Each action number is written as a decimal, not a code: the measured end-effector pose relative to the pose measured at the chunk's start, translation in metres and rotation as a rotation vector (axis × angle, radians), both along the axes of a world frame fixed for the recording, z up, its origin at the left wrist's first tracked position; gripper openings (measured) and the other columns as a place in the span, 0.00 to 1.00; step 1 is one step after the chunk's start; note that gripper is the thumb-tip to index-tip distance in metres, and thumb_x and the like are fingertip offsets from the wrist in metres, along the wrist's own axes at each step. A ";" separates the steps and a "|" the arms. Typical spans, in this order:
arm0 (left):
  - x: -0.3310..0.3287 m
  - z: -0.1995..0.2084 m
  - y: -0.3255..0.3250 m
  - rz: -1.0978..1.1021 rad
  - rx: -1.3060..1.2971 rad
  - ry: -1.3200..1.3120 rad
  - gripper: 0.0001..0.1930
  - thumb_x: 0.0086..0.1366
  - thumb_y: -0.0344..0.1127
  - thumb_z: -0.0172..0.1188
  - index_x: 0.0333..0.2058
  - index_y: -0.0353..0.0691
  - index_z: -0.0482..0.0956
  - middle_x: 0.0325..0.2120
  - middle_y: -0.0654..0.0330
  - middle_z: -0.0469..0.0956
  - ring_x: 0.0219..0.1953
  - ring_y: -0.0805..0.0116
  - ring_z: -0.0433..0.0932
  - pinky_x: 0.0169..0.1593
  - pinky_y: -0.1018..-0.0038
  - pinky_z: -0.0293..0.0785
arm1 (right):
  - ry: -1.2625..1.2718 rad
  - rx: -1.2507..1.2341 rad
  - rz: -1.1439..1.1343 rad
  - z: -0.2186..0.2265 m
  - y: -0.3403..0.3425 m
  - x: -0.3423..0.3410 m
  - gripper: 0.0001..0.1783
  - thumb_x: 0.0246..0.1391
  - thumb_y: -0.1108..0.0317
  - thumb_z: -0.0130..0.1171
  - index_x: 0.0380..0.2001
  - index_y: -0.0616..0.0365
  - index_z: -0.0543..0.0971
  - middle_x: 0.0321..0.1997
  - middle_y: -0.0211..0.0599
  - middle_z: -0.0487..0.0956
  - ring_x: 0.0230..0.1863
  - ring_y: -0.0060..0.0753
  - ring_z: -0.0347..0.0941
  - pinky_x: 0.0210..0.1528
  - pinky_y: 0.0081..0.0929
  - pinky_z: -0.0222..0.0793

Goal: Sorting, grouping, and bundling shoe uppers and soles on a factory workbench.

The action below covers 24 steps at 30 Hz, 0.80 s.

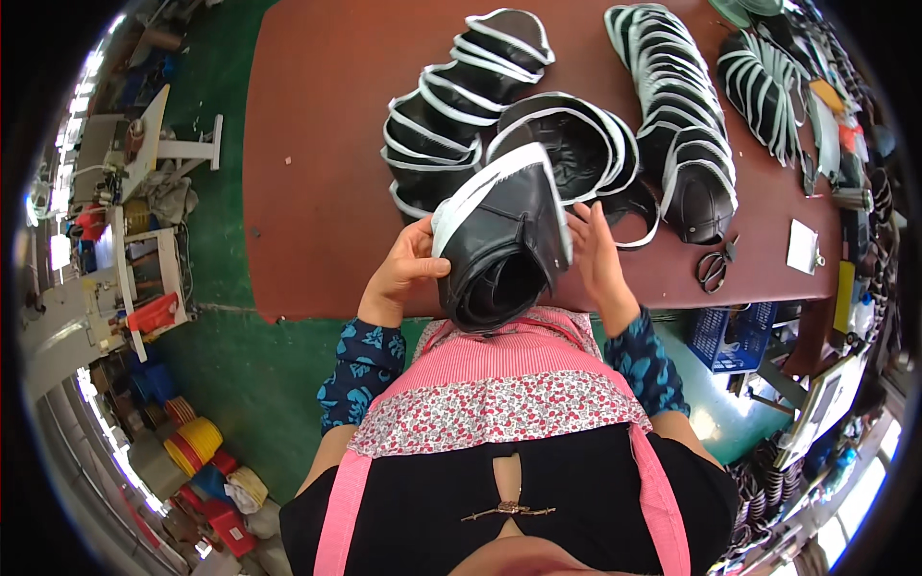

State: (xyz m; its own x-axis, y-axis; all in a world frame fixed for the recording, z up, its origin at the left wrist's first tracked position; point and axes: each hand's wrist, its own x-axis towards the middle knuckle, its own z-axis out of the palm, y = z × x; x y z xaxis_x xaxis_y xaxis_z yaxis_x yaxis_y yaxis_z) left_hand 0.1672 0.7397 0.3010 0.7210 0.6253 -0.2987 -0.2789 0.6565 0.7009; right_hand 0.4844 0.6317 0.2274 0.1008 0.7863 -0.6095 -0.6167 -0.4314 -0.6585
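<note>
Above the near edge of the table I hold a black leather shoe upper [499, 226] with a white edge band, its round opening toward me. My left hand [408, 264] pinches its left side, thumb on the leather. Beside its right side, my right hand [600, 259] has its fingers stretched out; whether they touch the upper I cannot tell. Behind it lie a looped upper [567, 139] with white edging and a curved row of nested uppers [451, 101]. A partly hidden white-edged piece [629, 206] lies near my right fingertips.
On the reddish-brown table [317, 192], a long stack of uppers [677, 106] stands at right, with black scissors [713, 269] near its front end. Farther right are another bundle [759, 96] and a white card [803, 246]. A blue crate [735, 336] sits below the table's right edge.
</note>
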 end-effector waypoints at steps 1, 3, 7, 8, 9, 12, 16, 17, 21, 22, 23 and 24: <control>-0.011 -0.002 -0.002 0.014 -0.005 -0.007 0.43 0.57 0.24 0.75 0.73 0.32 0.70 0.63 0.55 0.83 0.64 0.62 0.83 0.71 0.66 0.75 | 0.090 0.178 0.056 -0.003 -0.005 -0.018 0.44 0.82 0.36 0.42 0.83 0.59 0.58 0.80 0.43 0.70 0.77 0.37 0.69 0.78 0.38 0.63; -0.034 -0.009 -0.009 0.004 -0.092 -0.116 0.46 0.54 0.23 0.77 0.74 0.33 0.70 0.63 0.54 0.83 0.64 0.62 0.83 0.71 0.65 0.75 | -0.052 0.245 0.035 0.037 -0.015 -0.072 0.37 0.85 0.43 0.39 0.81 0.58 0.62 0.80 0.36 0.70 0.76 0.29 0.69 0.78 0.35 0.62; -0.104 0.009 -0.009 0.162 0.000 -0.094 0.59 0.42 0.28 0.86 0.75 0.32 0.67 0.66 0.51 0.81 0.65 0.57 0.82 0.72 0.61 0.74 | -0.177 0.412 -0.008 0.116 -0.001 -0.148 0.49 0.74 0.46 0.59 0.85 0.60 0.52 0.82 0.45 0.65 0.79 0.39 0.65 0.79 0.38 0.61; -0.147 -0.019 -0.009 0.136 0.131 -0.092 0.65 0.40 0.35 0.90 0.77 0.31 0.63 0.71 0.48 0.76 0.69 0.54 0.78 0.73 0.60 0.72 | -0.189 0.488 0.015 0.132 0.007 -0.170 0.53 0.72 0.46 0.63 0.85 0.61 0.51 0.82 0.46 0.64 0.81 0.41 0.63 0.80 0.39 0.59; -0.154 0.007 -0.012 0.254 0.053 -0.235 0.68 0.41 0.39 0.92 0.79 0.30 0.58 0.75 0.45 0.69 0.74 0.52 0.72 0.74 0.57 0.71 | -0.206 0.559 0.025 0.143 0.018 -0.191 0.56 0.69 0.46 0.67 0.85 0.61 0.50 0.83 0.46 0.63 0.82 0.42 0.62 0.81 0.40 0.58; -0.232 -0.024 -0.041 0.492 -0.025 -0.189 0.56 0.65 0.55 0.74 0.81 0.32 0.54 0.78 0.44 0.64 0.77 0.47 0.67 0.79 0.49 0.65 | -0.300 0.736 0.197 0.145 0.060 -0.262 0.62 0.62 0.52 0.76 0.85 0.62 0.49 0.85 0.47 0.60 0.84 0.44 0.57 0.83 0.41 0.51; -0.296 -0.105 -0.092 0.777 -0.252 0.028 0.35 0.80 0.58 0.49 0.77 0.46 0.68 0.76 0.49 0.69 0.78 0.45 0.65 0.80 0.43 0.62 | -0.783 0.712 0.407 0.023 0.099 -0.366 0.53 0.60 0.51 0.78 0.79 0.63 0.64 0.78 0.59 0.68 0.78 0.58 0.66 0.81 0.46 0.58; -0.305 -0.117 -0.104 0.858 -0.450 -0.081 0.33 0.82 0.57 0.47 0.77 0.49 0.69 0.76 0.51 0.69 0.79 0.46 0.65 0.79 0.42 0.61 | -0.855 0.684 0.474 -0.017 0.101 -0.392 0.49 0.62 0.53 0.76 0.78 0.64 0.66 0.76 0.58 0.71 0.76 0.54 0.69 0.79 0.44 0.62; -0.346 -0.189 -0.130 0.984 -0.706 -0.216 0.34 0.83 0.64 0.42 0.79 0.56 0.64 0.78 0.56 0.67 0.79 0.48 0.64 0.77 0.35 0.61 | -0.883 0.548 0.613 -0.160 0.079 -0.446 0.34 0.66 0.58 0.73 0.69 0.63 0.76 0.63 0.59 0.80 0.59 0.55 0.82 0.63 0.42 0.78; -0.352 -0.192 -0.129 0.990 -0.701 -0.106 0.35 0.83 0.66 0.42 0.79 0.56 0.65 0.78 0.56 0.68 0.79 0.48 0.65 0.77 0.36 0.61 | -0.933 0.544 0.573 -0.175 0.074 -0.452 0.29 0.68 0.60 0.71 0.66 0.64 0.79 0.60 0.58 0.82 0.54 0.54 0.84 0.59 0.41 0.80; -0.361 -0.196 -0.128 0.930 -0.623 -0.063 0.36 0.83 0.69 0.41 0.78 0.54 0.65 0.77 0.56 0.69 0.78 0.48 0.67 0.77 0.37 0.63 | -0.908 0.496 0.513 -0.190 0.072 -0.456 0.24 0.69 0.63 0.70 0.63 0.65 0.81 0.57 0.55 0.83 0.51 0.47 0.84 0.58 0.39 0.81; -0.369 -0.190 -0.127 0.948 -0.635 -0.067 0.36 0.83 0.69 0.41 0.78 0.54 0.65 0.77 0.56 0.69 0.78 0.48 0.67 0.77 0.37 0.63 | -0.779 0.415 0.497 -0.199 0.073 -0.459 0.23 0.70 0.64 0.69 0.63 0.64 0.81 0.57 0.53 0.83 0.50 0.44 0.84 0.57 0.38 0.81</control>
State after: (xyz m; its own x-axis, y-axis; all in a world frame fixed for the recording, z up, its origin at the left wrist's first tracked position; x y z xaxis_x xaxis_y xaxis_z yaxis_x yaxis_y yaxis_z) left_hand -0.2013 0.6129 0.1110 0.0655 0.6763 -0.7337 -0.8754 0.3919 0.2831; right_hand 0.0254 0.7042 0.0283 -0.0430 0.9823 -0.1824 0.2357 -0.1674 -0.9573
